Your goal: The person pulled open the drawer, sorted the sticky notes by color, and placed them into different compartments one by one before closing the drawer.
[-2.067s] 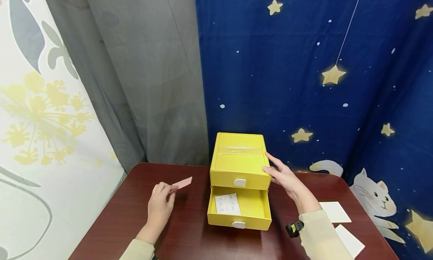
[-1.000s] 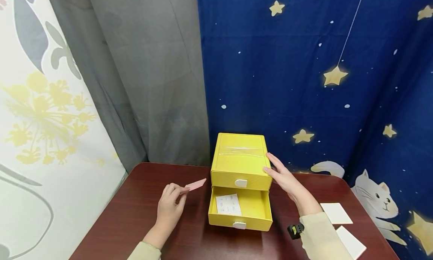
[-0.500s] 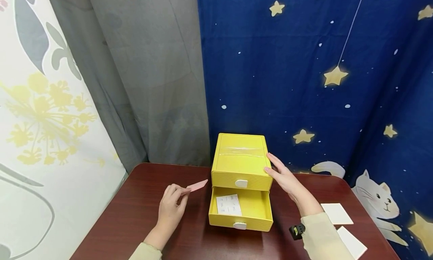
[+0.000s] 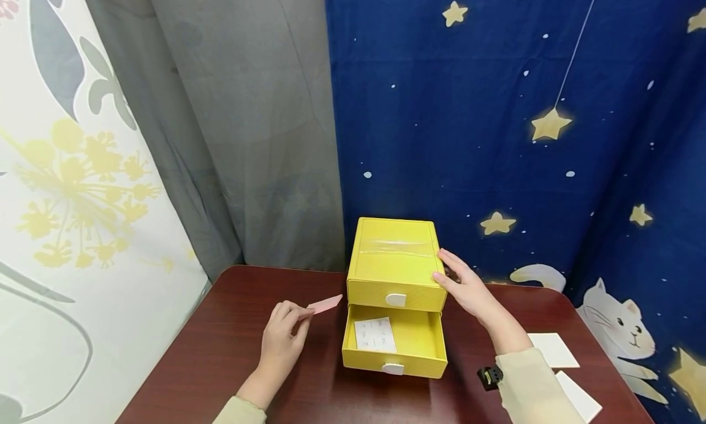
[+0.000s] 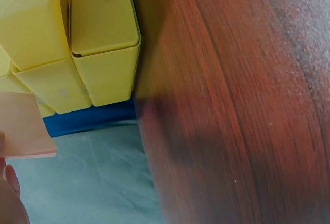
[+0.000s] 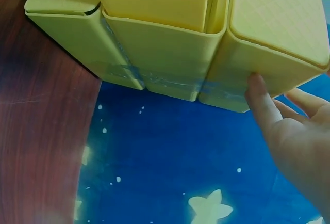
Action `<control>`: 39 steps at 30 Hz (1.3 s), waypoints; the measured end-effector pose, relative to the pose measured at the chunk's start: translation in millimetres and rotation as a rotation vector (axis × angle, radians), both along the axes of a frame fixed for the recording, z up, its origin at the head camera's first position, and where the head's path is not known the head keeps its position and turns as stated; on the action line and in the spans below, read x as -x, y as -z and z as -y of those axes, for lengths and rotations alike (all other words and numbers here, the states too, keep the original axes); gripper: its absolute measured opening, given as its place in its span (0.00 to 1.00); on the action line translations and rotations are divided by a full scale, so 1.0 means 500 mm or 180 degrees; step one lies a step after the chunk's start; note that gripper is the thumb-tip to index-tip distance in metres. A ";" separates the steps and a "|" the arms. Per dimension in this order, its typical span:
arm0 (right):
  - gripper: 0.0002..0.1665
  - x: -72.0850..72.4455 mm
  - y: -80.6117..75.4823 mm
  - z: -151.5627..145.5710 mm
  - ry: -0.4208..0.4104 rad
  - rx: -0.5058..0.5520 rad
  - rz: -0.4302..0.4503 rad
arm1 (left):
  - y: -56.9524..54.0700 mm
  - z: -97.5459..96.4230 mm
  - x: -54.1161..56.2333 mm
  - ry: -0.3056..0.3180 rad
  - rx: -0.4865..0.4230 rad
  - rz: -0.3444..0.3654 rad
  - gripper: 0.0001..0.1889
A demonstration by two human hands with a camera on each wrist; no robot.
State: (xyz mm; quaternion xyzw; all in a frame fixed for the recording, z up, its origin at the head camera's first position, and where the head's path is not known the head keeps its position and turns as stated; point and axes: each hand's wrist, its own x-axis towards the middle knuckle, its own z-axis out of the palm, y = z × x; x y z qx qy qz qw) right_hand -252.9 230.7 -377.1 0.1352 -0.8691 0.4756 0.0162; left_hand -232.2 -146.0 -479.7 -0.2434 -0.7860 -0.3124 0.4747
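My left hand (image 4: 284,338) pinches a small pink piece of paper (image 4: 326,303) by its near end, just left of a yellow drawer box (image 4: 394,261). In the left wrist view the pink paper (image 5: 23,126) shows a double edge, like folded or stacked sheets. The box has three tiers, and its middle drawer (image 4: 425,335) is pulled out. Inside that drawer, to the left, lies a white slip (image 4: 376,334) with small printing. Against the box's upper right side rests my right hand (image 4: 469,292), its fingers extended; the right wrist view shows a fingertip (image 6: 257,83) on the side wall.
Two white cards (image 4: 553,350) lie at the right of the dark red table (image 4: 231,307), beside the right sleeve. Behind the table hang a grey curtain (image 4: 265,136) and a blue one with stars (image 4: 419,117). White tabs (image 4: 395,299) front the drawers.
Compared with two seconds ago, my left hand has carried the pink paper rightward, closer to the box. During the last second it has hardly moved. My right hand stays on the box.
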 end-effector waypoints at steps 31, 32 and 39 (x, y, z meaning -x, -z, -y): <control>0.43 0.000 -0.005 -0.008 -0.0132 -0.0034 0.0082 | -0.032 -0.007 -0.012 0.0119 -0.0148 -0.0114 0.14; 0.43 -0.001 -0.006 -0.008 -0.0131 -0.0018 0.0096 | -0.033 -0.007 -0.013 0.0135 -0.0155 -0.0123 0.14; 0.42 -0.005 -0.006 -0.007 -0.0147 -0.0004 0.0057 | -0.044 -0.014 -0.020 0.0245 -0.0158 -0.0247 0.13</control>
